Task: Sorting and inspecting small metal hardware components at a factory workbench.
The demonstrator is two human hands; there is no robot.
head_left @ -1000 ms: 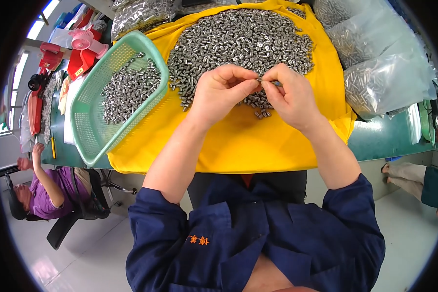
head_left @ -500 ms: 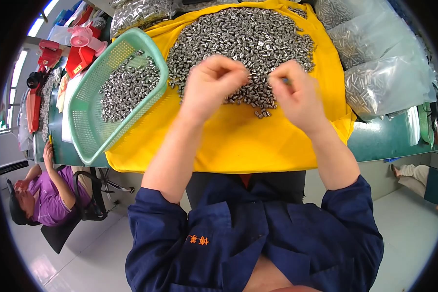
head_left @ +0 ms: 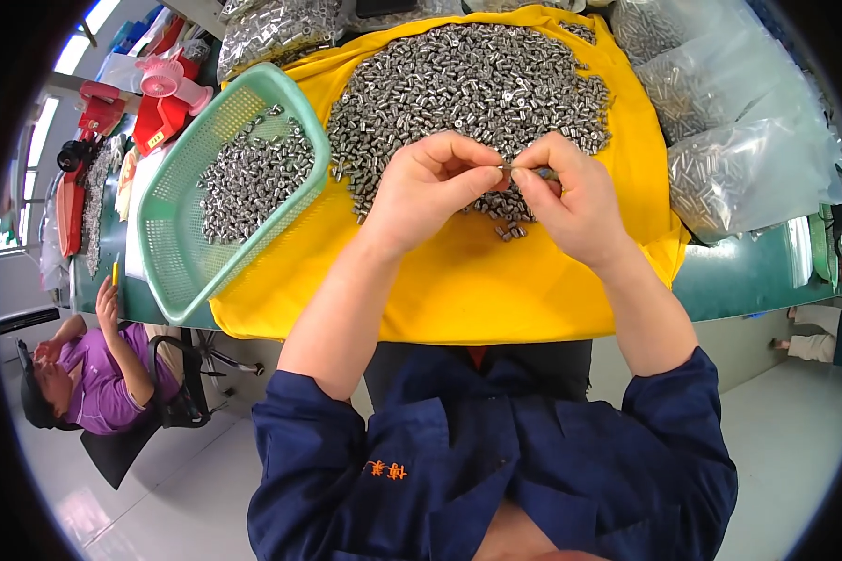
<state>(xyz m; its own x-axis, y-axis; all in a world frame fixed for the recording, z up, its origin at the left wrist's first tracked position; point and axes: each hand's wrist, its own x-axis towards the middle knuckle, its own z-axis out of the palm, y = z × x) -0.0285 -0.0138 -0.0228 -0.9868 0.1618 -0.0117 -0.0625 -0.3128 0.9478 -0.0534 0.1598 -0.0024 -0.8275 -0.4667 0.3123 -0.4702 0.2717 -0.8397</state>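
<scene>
My left hand (head_left: 435, 187) and my right hand (head_left: 575, 201) meet fingertip to fingertip above the near part of a heap of small metal sleeves (head_left: 468, 84). Pinched between my left thumb and forefinger is a tiny metal sleeve (head_left: 506, 166), mostly covered by the fingers. My right thumb and forefinger close on a slim greyish piece (head_left: 548, 175) that points at the sleeve; its kind I cannot make out. A few loose sleeves (head_left: 510, 232) lie just below the hands on the yellow cloth (head_left: 412, 299).
To the left stands a green plastic basket (head_left: 173, 280) partly filled with similar sleeves. Clear bags of metal parts (head_left: 720, 178) line the right side, another bag (head_left: 281, 37) the back. A red-pink fan (head_left: 168, 79) and a seated person (head_left: 112, 374) are at far left.
My hands, apart and blurred before, have come together at the fingertips, with the sleeve between them. The whole view has shifted slightly. At far left, the seated person's raised hand has moved a little.
</scene>
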